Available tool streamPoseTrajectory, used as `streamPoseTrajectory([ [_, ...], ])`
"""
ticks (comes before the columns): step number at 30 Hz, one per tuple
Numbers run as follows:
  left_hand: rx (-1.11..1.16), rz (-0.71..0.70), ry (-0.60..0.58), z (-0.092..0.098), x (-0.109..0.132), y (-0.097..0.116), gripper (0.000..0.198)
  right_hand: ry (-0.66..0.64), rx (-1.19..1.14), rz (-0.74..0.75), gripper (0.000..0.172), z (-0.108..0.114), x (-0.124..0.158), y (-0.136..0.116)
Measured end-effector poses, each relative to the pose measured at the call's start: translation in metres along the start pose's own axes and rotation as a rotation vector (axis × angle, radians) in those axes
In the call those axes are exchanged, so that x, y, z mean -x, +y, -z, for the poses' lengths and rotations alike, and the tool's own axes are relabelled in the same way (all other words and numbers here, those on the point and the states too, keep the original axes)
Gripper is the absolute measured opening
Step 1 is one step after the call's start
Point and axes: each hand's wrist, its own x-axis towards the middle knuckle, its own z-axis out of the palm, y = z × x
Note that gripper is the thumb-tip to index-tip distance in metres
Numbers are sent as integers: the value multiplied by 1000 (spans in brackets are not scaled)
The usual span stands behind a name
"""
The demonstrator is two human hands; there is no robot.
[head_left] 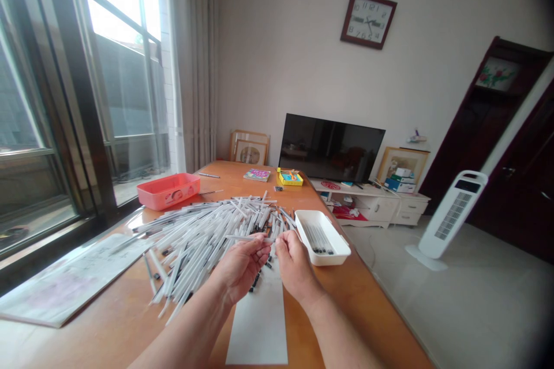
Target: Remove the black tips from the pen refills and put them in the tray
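Note:
Both hands meet over a wooden table point(355, 300), just in front of a big pile of white pen barrels point(203, 230). My left hand point(242, 265) pinches one white pen barrel point(242, 237) that sticks out level to the left. My right hand point(294, 262) is closed at the barrel's right end, its fingertips pinched together on something too small to make out. A white sheet of paper point(259, 326) lies under my wrists. A white tray point(322, 236) with several finished pens stands right beside my right hand.
A red tray point(168, 190) sits at the table's left, by the window. Printed sheets point(73, 277) lie at the near left. A book point(257, 174), a yellow box point(289, 177) and a loose pen point(208, 175) are at the far end. A TV point(331, 147) and a white fan heater point(450, 213) stand beyond.

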Motion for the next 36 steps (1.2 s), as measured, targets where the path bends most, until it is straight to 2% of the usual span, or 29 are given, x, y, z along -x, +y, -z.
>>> streamPoseTrajectory([
  [3, -10, -8, -17, -1, 1, -1, 13, -25, -5, -22, 34, 1, -1, 0],
  [8, -28, -18, -41, -3, 3, -1, 14, -92, -154, -170, 48, 3, 0, -2],
  [10, -28, -16, -43, -4, 3, -1, 14, -92, -185, -185, 51, 3, 0, -3],
  [14, -12, -18, -15, -5, 4, 0, 12, -31, -168, -138, 43, 5, 1, -6],
  [17, 6, -17, 3, -6, 4, 1, 11, -38, -163, -98, 36, 5, 1, -4],
  [20, -9, -7, -17, -5, 5, 1, 13, -14, -78, -60, 38, 5, -1, -1],
  [27, -33, 2, -50, -5, 5, -1, 13, -62, -150, -204, 51, 7, -2, 0],
  [33, 11, 4, -7, -6, 4, 2, 11, -32, -93, -50, 36, 11, 0, -7],
  [36, -10, 0, -35, -5, 4, 2, 13, -53, -57, -40, 37, 11, -1, -6],
])
